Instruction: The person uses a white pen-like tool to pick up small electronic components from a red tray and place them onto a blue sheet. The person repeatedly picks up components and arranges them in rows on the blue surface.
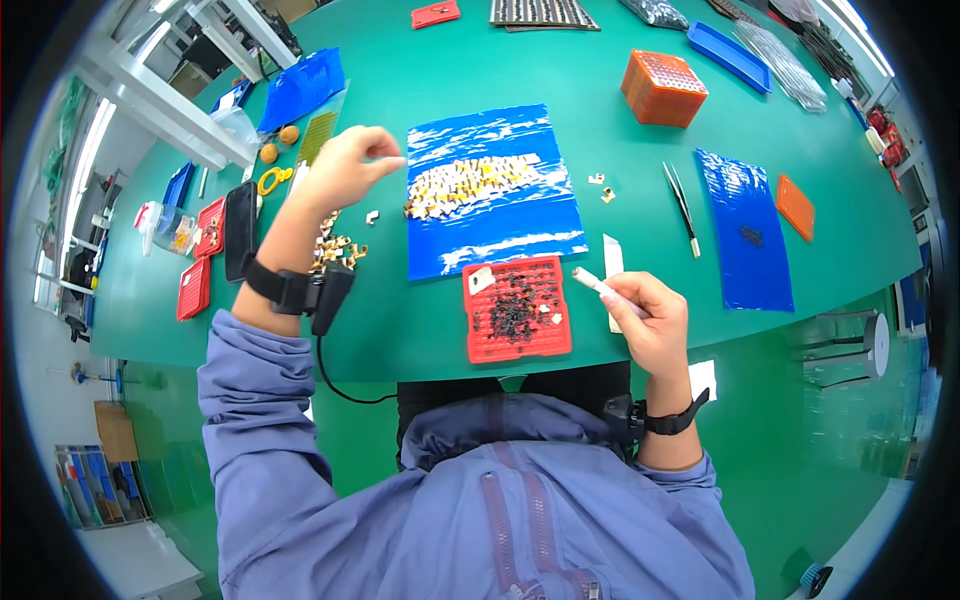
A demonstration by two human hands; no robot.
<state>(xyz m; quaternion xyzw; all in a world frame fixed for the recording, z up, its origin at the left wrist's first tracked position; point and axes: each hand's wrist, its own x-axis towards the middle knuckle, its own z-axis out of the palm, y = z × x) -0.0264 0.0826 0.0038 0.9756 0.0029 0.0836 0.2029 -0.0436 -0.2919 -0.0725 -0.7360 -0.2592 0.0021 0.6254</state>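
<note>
My left hand hovers by the left edge of a blue sheet, thumb and forefinger brought together in a pinch. Whatever lies between the tips is too small to make out. Many small white-and-yellow pieces lie in packed slanting rows on that sheet. In my right hand is a white pen-like stick, its blunt end pointing left. Just left of this hand sits a red tray with many tiny black parts and a few white bits. A white strip lies beyond the right hand.
Loose small pieces are heaped below my left wrist. Tweezers and a second blue sheet with dark bits lie right. An orange stack of trays stands far right; a black phone-like slab lies left.
</note>
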